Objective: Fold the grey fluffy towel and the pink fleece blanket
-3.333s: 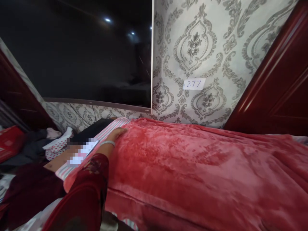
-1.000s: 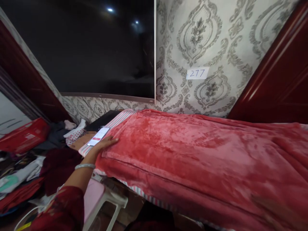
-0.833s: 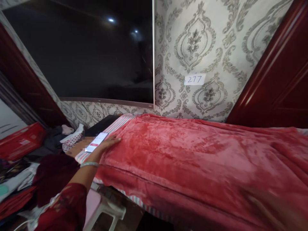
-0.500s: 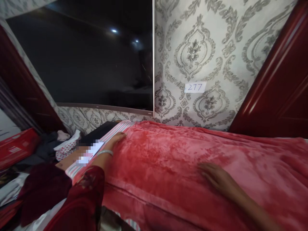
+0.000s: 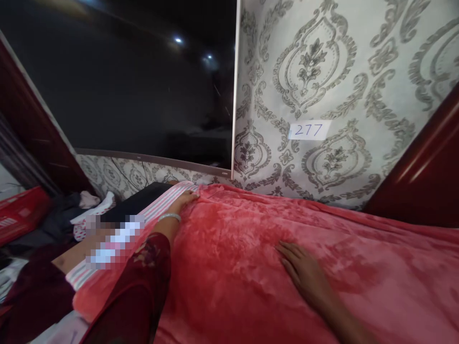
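A fluffy red blanket (image 5: 222, 248) with a mottled pile is spread out in front of me. Along its left side runs a border with pink, grey and white stripes (image 5: 168, 200). My left hand (image 5: 186, 198), with a bracelet at the wrist, rests on the blanket's far left part, close to that border; its fingers reach forward and look open. Flat on the middle of the blanket lies my right hand (image 5: 297, 263), fingers stretched out and holding nothing.
Behind the blanket, a large dark television (image 5: 143, 86) hangs on patterned wallpaper, with a paper label (image 5: 310, 129) reading 277. Left of the blanket are a black flat item (image 5: 138, 203), a blurred-out patch, piled clothes and a red box (image 5: 23, 215). Dark red wood (image 5: 423, 167) stands at right.
My right hand has slid left over the blanket, and my left hand sits slightly farther right and forward. The camera has moved closer to the wall.
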A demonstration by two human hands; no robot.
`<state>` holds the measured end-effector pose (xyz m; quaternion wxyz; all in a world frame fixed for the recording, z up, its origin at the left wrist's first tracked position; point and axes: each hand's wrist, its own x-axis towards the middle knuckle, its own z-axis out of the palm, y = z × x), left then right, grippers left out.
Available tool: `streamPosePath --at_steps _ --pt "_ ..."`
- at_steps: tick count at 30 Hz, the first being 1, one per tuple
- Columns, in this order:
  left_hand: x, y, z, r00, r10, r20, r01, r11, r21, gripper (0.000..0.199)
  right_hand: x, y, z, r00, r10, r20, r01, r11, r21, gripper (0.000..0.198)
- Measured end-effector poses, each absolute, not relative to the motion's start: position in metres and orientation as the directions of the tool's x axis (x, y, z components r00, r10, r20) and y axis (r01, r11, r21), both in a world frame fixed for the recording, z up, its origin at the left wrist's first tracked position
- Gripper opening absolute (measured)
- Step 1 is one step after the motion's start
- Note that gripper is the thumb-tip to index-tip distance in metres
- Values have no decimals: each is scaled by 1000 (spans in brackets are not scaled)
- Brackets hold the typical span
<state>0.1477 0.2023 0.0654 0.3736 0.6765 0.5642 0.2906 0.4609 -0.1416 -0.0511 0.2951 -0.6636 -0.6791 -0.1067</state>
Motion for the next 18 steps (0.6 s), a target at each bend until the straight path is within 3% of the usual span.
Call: streamPosePath --at_steps 5,12,18 --pt "163 228 47 85 996 -9 701 -54 712 29 463 -147 -54 68 834 547 958 99 -271 42" --pt "165 231 22 55 995 87 799 -96 594 40 465 -149 -52 82 854 513 948 91 -304 40" --pt "157 222 35 136 987 83 816 -159 556 42 456 -148 -35 129 876 465 932 53 -358 39"
